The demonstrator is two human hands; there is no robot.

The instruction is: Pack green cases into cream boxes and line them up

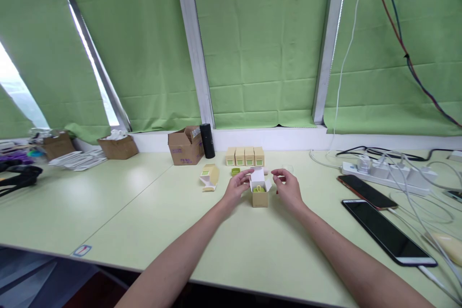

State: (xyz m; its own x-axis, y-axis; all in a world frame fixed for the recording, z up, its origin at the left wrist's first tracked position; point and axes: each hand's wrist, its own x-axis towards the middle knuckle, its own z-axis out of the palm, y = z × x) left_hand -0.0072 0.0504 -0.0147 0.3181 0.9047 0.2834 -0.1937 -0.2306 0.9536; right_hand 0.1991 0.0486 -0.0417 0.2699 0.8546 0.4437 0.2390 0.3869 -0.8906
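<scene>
A small brown cardboard box (260,200) stands upright in front of me, its white-lined lid and side flaps raised. Inside it sits a yellow-green item (258,189) with a loop on top; its kind is not clear. My left hand (236,186) is at the left of the box, with thumb and fingers closed about the edge of the raised flap. To the right is my right hand (288,186), its fingers bent but apart, close to the right flap and holding nothing visible. Just behind the left fingers lies a small green object (236,172).
Several small closed boxes (244,156) stand in a row behind. An opened carton (210,177) lies to the left. Farther back are a larger cardboard box (186,147) and a black cylinder (207,141). Phones (388,232), cables and a power strip (390,178) occupy the right.
</scene>
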